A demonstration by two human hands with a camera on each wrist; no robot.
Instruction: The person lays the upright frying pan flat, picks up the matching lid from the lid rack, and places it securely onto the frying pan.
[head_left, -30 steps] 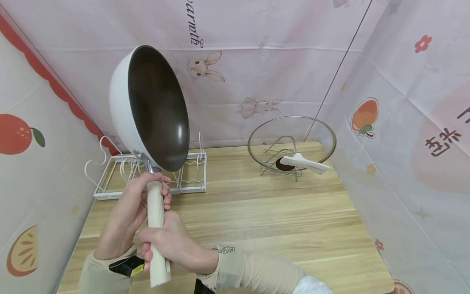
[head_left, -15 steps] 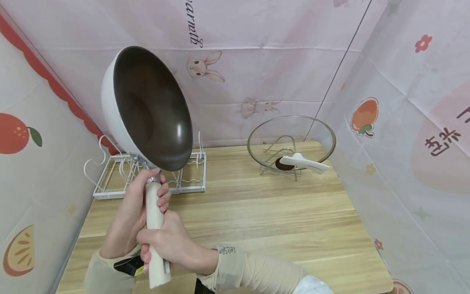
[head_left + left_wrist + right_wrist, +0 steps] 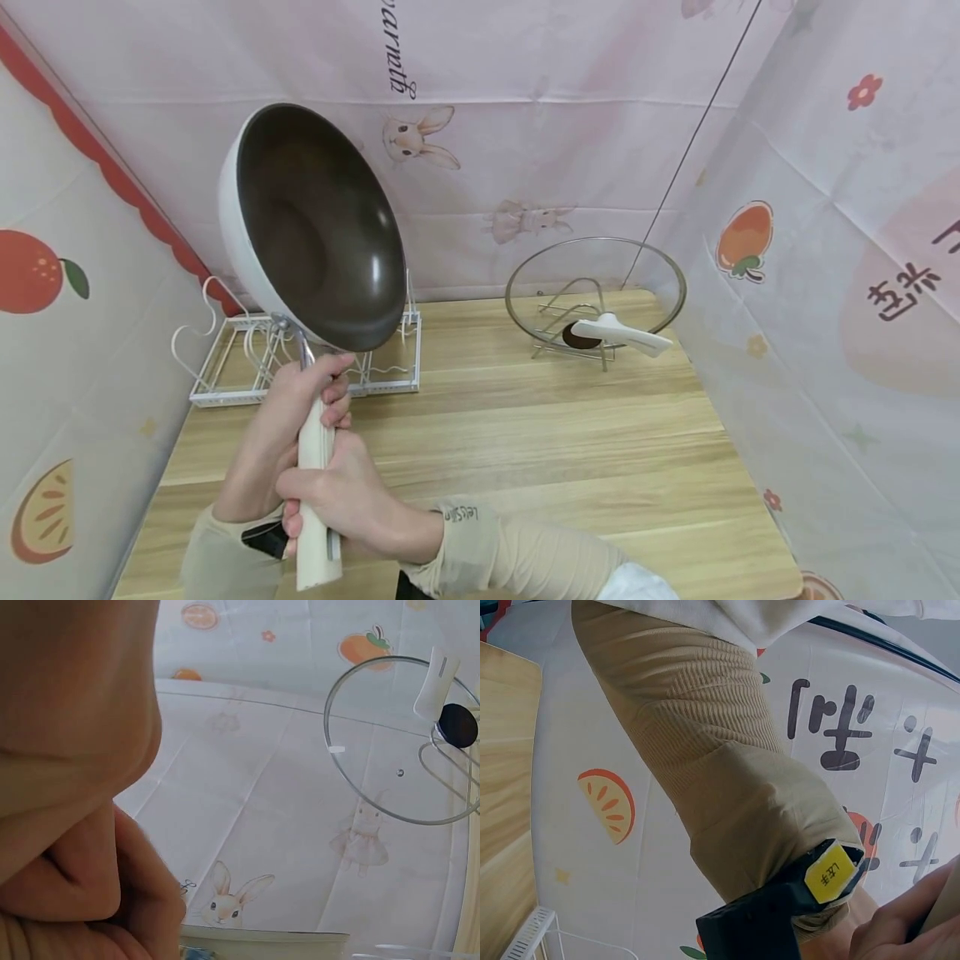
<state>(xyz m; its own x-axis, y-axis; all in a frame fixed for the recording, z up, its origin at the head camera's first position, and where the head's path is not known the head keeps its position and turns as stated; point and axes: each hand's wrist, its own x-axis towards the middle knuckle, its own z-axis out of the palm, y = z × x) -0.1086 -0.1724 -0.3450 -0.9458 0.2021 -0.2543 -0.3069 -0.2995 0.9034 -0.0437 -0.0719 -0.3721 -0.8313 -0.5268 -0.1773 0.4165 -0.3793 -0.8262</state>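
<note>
Head view: the pan (image 3: 322, 225) was held up, tilted, overlapping the white rack (image 3: 390, 388); the gap couldn't be told. Left hand (image 3: 300, 400) was clamped round the handle (image 3: 317, 437) end nearest the rack, right hand (image 3: 348, 496) farther off, fingers curled on both. Doing it well likely meant firm twin grips, no twisting, pan clear of rack.

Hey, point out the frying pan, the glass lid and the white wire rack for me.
Frying pan (image 3: 322, 237): head view, on the dark inside of its bowl.
Glass lid (image 3: 585, 261): head view, on the clear glass above its knob.
White wire rack (image 3: 390, 389): head view, on its front rail.
</note>
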